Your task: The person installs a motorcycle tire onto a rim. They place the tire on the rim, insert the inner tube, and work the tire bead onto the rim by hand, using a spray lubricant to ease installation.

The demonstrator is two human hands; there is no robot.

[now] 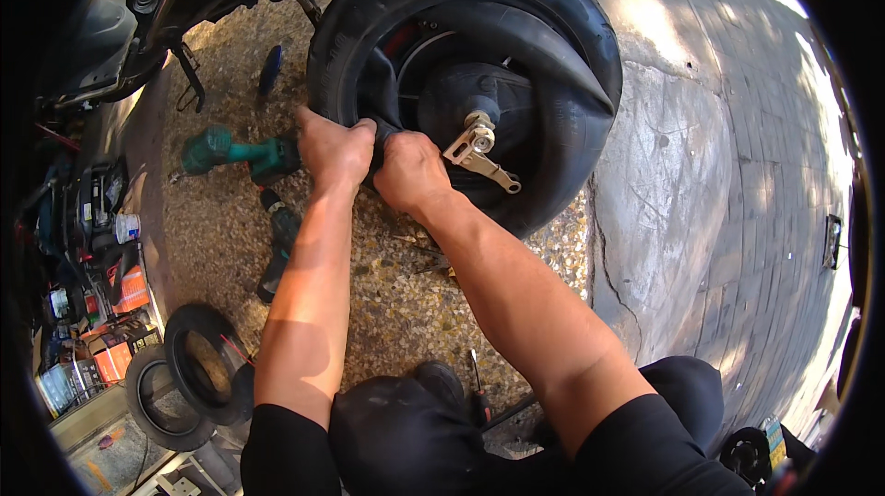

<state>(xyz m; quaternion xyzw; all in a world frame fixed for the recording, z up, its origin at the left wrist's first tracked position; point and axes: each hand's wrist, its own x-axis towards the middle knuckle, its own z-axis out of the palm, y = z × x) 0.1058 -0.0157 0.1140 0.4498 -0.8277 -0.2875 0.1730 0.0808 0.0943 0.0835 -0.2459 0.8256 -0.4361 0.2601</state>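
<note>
A black tire (334,67) lies on its side on the pebbled ground, around a wheel with a dark hub (444,100). A slack black inner tube (525,40) bulges out between the tire and the wheel. At the tire's near left, my left hand (334,153) is closed over its edge, thumb toward the tube. Right beside it, my right hand (412,169) is closed on a fold of the inner tube; its fingertips are hidden. A gold-coloured metal bracket (481,164) sticks out from the axle, just right of my right hand.
Left of my forearms lie a green cordless power tool (226,153) and a dark drill (279,238). A screwdriver (479,390) lies near my knees. Two loose tires (166,404) lean at lower left, by boxes and clutter (101,339). A vehicle's underside (138,35) overhangs the upper left.
</note>
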